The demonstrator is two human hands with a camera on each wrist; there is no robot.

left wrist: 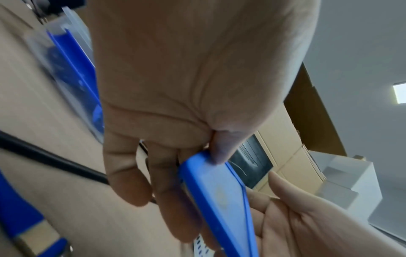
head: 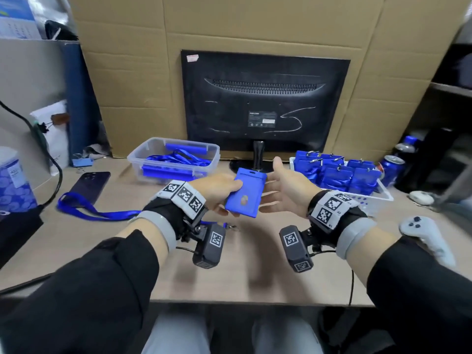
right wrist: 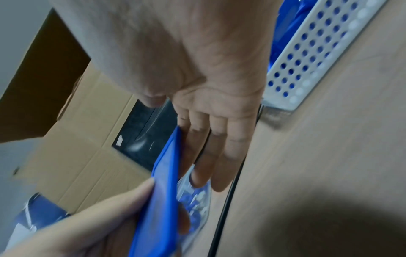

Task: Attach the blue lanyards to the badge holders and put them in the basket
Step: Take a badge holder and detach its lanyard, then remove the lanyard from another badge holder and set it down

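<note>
My left hand (head: 222, 194) holds a blue badge holder (head: 245, 195) above the middle of the desk, thumb on top and fingers underneath. The same pinch shows in the left wrist view, where the thumb presses the badge holder (left wrist: 219, 194). My right hand (head: 283, 190) is beside the holder's right edge, palm turned toward it, fingers straight. In the right wrist view those fingers (right wrist: 219, 147) lie just behind the holder (right wrist: 162, 191); I cannot tell whether they touch it. A loose blue lanyard (head: 94, 213) lies on the desk to the left, its metal clip under my left wrist.
A clear tub (head: 132, 155) of blue lanyards and holders stands at back left. A white perforated basket (head: 378, 198) with several finished badges stands at right. Also here: a phone (head: 89, 185), a monitor (head: 265, 103), a can (head: 390, 169) and a grey controller (head: 424, 233).
</note>
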